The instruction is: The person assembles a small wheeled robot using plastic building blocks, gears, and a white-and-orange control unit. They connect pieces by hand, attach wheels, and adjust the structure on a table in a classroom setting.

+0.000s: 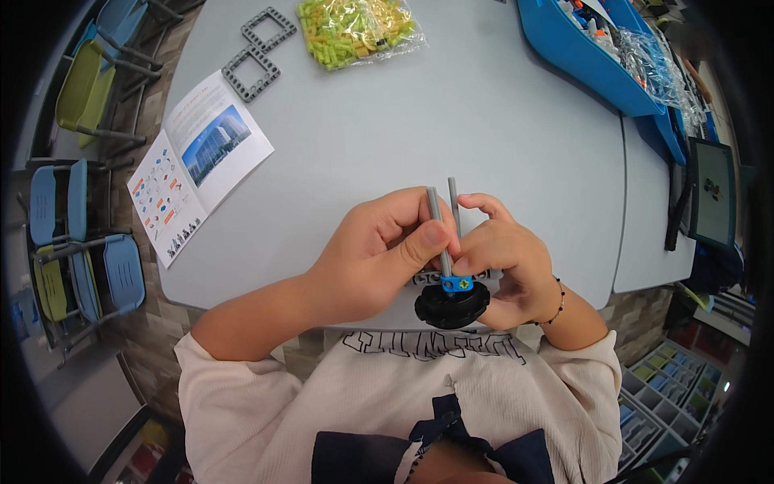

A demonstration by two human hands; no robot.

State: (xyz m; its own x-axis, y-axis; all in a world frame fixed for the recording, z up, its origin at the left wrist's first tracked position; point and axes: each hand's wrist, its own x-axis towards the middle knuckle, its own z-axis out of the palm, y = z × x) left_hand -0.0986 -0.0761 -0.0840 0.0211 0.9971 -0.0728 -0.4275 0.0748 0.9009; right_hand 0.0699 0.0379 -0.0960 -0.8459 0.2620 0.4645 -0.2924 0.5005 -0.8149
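Observation:
Close to my chest, at the near edge of the table, I hold a small building-brick assembly. It has a black toothed wheel [452,310] at the bottom, a blue connector [457,284] above it and two grey axles [436,211] standing up. My left hand [385,250] pinches the nearer axle between thumb and fingers. My right hand [509,260] has its fingers closed at the blue connector and the wheel's side, with its index finger raised by the other axle. Behind the wheel, a grey holed piece [425,278] is partly hidden by my hands.
An open booklet [201,157] lies at the left on the grey table [387,121]. Two grey square frames [251,73] and a clear bag of yellow-green pieces [355,32] are at the far side. A blue bin [576,60] of parts stands far right, with a tablet-like screen [713,194] nearer.

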